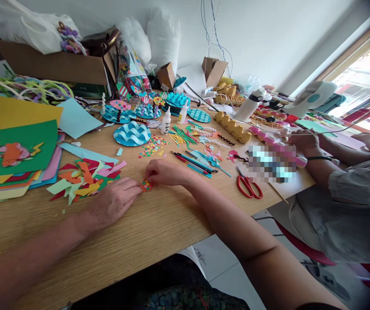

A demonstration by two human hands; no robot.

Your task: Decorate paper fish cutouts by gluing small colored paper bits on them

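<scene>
A small orange paper piece with coloured dots [146, 185] lies on the wooden table between my hands. My left hand [115, 199] rests on the table, its fingers pressed together at the left edge of the piece; its thumb is mostly hidden. From the upper right, my right hand [166, 173] bends its fingers in a pinch over the piece's top. Just beyond are tiny coloured paper dots [154, 146] and a blue wavy paper disc [132, 134]. Left of my hands spreads a heap of coloured paper scraps [86, 178].
Red-handled scissors [248, 187] and several pens [191, 162] lie to the right. Glue bottles [166, 121] stand behind the dots. Coloured paper sheets [26, 142] are stacked at left. Another person's arm [317, 155] rests at the right beside painted egg-carton strips [233, 127].
</scene>
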